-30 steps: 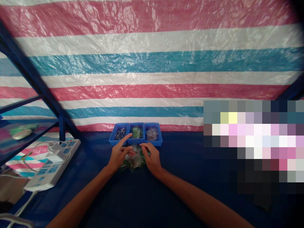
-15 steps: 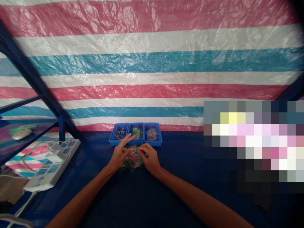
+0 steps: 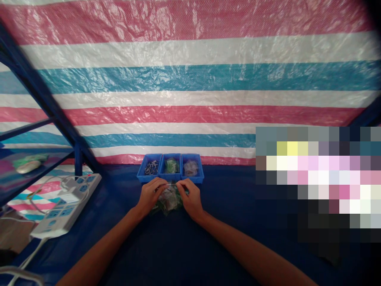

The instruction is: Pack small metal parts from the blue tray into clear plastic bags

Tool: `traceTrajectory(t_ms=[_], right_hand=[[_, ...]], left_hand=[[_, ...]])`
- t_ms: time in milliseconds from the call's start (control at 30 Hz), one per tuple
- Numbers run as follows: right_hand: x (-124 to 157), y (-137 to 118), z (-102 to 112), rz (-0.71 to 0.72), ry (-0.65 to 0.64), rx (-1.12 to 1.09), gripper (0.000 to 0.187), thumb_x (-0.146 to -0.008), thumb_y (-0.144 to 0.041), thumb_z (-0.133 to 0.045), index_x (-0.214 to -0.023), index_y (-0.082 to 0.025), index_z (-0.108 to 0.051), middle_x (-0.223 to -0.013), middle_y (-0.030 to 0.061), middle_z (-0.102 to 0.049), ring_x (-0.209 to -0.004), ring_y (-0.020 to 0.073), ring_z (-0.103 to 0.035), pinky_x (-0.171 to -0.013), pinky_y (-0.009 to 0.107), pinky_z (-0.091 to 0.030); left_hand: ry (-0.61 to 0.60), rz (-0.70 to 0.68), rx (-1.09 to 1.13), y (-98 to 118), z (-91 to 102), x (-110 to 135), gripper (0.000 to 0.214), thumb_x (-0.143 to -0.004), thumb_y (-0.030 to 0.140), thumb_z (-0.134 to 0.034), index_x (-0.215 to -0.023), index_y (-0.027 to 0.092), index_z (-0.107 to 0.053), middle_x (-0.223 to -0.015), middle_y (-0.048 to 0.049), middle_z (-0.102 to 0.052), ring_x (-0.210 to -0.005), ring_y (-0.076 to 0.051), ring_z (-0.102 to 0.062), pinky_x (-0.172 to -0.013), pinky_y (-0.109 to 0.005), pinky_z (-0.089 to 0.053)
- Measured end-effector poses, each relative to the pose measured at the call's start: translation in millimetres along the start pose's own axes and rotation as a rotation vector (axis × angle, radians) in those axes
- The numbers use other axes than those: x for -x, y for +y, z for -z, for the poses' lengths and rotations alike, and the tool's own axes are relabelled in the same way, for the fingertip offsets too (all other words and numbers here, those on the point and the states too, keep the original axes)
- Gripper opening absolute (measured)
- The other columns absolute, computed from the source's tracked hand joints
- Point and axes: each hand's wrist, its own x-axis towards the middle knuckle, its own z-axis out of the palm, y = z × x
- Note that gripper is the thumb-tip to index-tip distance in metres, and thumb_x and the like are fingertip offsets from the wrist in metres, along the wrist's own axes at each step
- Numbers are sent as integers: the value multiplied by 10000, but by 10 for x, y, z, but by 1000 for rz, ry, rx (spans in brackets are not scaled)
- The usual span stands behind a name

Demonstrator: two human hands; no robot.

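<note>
My left hand (image 3: pixel 150 195) and my right hand (image 3: pixel 190 199) meet at the top edge of a clear plastic bag (image 3: pixel 169 201) lying on the dark blue table cover (image 3: pixel 226 246). Fingers of both hands pinch that edge. Green contents show through the plastic, though my hands hide part of the bag. Just beyond my hands stands a row of blue plastic bins: the left bin (image 3: pixel 145 177) holds small metal pieces, the middle bin (image 3: pixel 169 177) green items in plastic, and the right bin (image 3: pixel 200 175) clear packets.
A white power strip (image 3: pixel 67 202) with cables lies at the left, beneath a blue metal frame (image 3: pixel 38 91) and shelf holding a white computer mouse (image 3: pixel 28 167). A striped tarpaulin (image 3: pixel 190 79) forms the back wall. A pixelated patch (image 3: pixel 315 182) hides the right side.
My left hand's fingers have come down from the bins to the bag's top edge. My hands have drawn closer together on the bag.
</note>
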Motion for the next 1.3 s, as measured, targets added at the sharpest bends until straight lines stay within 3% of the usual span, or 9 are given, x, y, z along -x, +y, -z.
traceTrajectory(t_ms=[133, 267, 467, 900, 1100, 1300], right_hand=[[5, 11, -7, 7, -5, -5, 212, -896, -270, -471, -763, -179, -608, -731, 21, -590, -680, 140, -536, -652, 247, -407], [5, 31, -15, 8, -8, -17, 207, -892, -265, -475, -772, -176, -618, -739, 23, -596, -687, 140, -542, -656, 243, -410], [16, 49, -26, -9, -4, -53, 145, -860, -251, -529, -931, -176, -631, -778, 26, -596, -709, 148, -560, -673, 249, -434], [30, 70, -43, -17, -27, -63, 124, -865, -255, -525, -799, -186, -604, -755, 16, -585, -691, 140, -543, -658, 245, -424], [31, 64, -32, -19, -38, -25, 178, -895, -266, -478, -782, -180, -586, -750, 16, -571, -682, 134, -524, -646, 241, -399], [25, 55, -26, -8, -27, 3, 232, -908, -273, -445, -732, -180, -564, -698, 6, -540, -650, 131, -503, -623, 241, -375]], left_hand=[[36, -8, -31, 0, 6, 12, 148, -849, 298, -571, -882, 168, -634, -837, -35, -663, -660, -116, -597, -611, -209, -473], [30, -22, -54, -12, 1, 17, 157, -882, 269, -517, -851, 165, -630, -814, -31, -661, -724, -125, -601, -661, -211, -466], [4, 1, -85, -33, -3, 28, 174, -899, 272, -488, -853, 161, -614, -758, -17, -630, -625, -99, -563, -607, -198, -442], [-25, 19, -99, -40, 6, 35, 238, -909, 294, -468, -800, 160, -632, -641, 6, -594, -572, -97, -544, -595, -202, -426], [35, -4, -68, -46, -5, 39, 175, -879, 295, -528, -948, 162, -619, -855, -34, -662, -640, -103, -593, -599, -198, -475], [114, -100, -36, -20, -14, 36, 158, -847, 265, -581, -962, 165, -624, -929, -59, -665, -599, -91, -599, -563, -203, -503]])
